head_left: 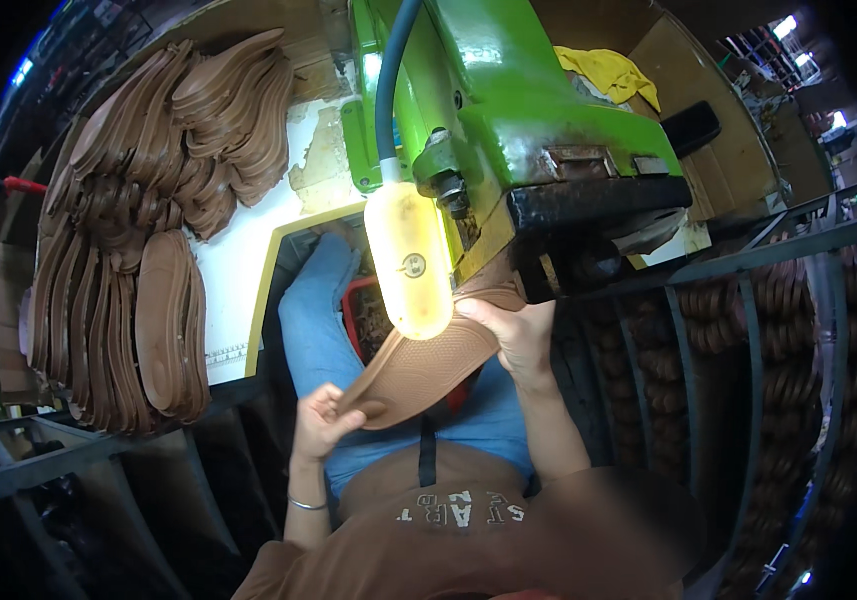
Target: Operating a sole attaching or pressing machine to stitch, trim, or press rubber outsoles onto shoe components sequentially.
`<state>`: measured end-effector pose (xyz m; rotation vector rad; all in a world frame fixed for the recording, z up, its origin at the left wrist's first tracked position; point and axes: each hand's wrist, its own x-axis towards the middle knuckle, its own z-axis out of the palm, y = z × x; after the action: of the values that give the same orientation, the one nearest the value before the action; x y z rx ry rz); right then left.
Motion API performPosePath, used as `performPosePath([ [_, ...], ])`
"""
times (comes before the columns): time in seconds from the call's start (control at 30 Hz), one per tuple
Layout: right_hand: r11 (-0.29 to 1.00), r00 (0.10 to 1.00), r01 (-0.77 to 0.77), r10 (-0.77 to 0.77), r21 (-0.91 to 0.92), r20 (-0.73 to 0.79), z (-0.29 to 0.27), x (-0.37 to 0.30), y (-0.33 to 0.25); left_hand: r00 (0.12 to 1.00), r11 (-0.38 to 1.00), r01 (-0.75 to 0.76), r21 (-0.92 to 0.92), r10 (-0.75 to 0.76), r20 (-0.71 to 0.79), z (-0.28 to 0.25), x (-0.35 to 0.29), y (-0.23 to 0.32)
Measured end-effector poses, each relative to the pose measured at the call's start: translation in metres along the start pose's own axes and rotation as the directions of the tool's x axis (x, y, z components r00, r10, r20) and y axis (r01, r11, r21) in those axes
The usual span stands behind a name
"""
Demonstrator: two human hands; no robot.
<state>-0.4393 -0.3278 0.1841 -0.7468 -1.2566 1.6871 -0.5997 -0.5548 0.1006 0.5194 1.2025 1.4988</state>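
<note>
Shoe sole, brown with a fine textured pattern, is held between two bare hands above the person's lap, slanting from near left up to far right. Its far end reaches the underside of a green machine; whether it touches the machine cannot be told. The left hand pinches the near end, thumb on the patterned face and fingers curled at the edge. The right hand grips the far part, thumb pressed along the top; its other fingers are mostly hidden beneath, so how far they are curled cannot be told. A glowing yellow lamp hangs just over the sole, covering part of it from view.

To the left, thick stacks of brown soles stand and lean on a white table with a yellow edge. A yellow cloth lies beyond the machine at far right. Metal racks filled with brown pieces line the right side. The person wears blue jeans, a brown shirt with pale lettering, and a bangle on the left wrist.
</note>
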Motion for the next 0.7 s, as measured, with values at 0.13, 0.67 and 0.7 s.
performPosePath([
  [0.13, 0.977, 0.997, 0.064, -0.069, -0.203, -0.021, 0.009, -0.008, 0.024, 0.996, 0.990, 0.088, 0.106, -0.085, -0.037, 0.012, -0.016, -0.041],
  [0.67, 0.828, 0.838, 0.290, -0.461, -0.480, -0.290, -0.119, 0.149, -0.016, 0.304, -0.039, 0.798, 0.601, 0.887, -0.346, -0.078, -0.028, 0.108],
  [0.7, 0.757, 0.862, 0.102, -0.391, -0.645, -0.323, -0.145, 0.191, -0.017, 0.308, 0.047, 0.842, 0.537, 0.776, -0.551, -0.072, -0.027, 0.114],
])
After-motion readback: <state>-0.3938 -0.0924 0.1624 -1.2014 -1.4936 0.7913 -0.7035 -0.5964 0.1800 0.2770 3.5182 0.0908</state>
